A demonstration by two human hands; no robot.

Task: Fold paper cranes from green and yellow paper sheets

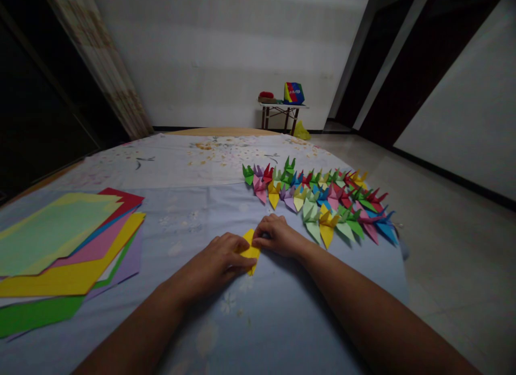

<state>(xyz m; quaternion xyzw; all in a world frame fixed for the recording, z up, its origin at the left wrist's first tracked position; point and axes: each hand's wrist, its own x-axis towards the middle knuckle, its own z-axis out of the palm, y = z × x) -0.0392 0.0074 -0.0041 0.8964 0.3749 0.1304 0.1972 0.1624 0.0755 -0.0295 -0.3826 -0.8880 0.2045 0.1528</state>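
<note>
A small piece of yellow folded paper (253,252) lies on the blue cloth in front of me, narrowing to a point at its near end. From the left, my left hand (226,257) holds it, with thumb and fingers pressed on its side. My right hand (276,235) pinches its upper right edge, fingers curled in. The fingers cover parts of the paper, so its exact folds are hard to make out. To the right stand rows of folded paper cranes (310,195) in several colours, the nearest just beyond my right wrist.
Coloured paper sheets (76,278) lie in an overlapping pile at the left. A floral cloth (173,160) covers the table's far part. Beyond it, a small table (282,106) with a multicoloured bag (294,93) stands by the wall. The table's edge drops to tiled floor at the right.
</note>
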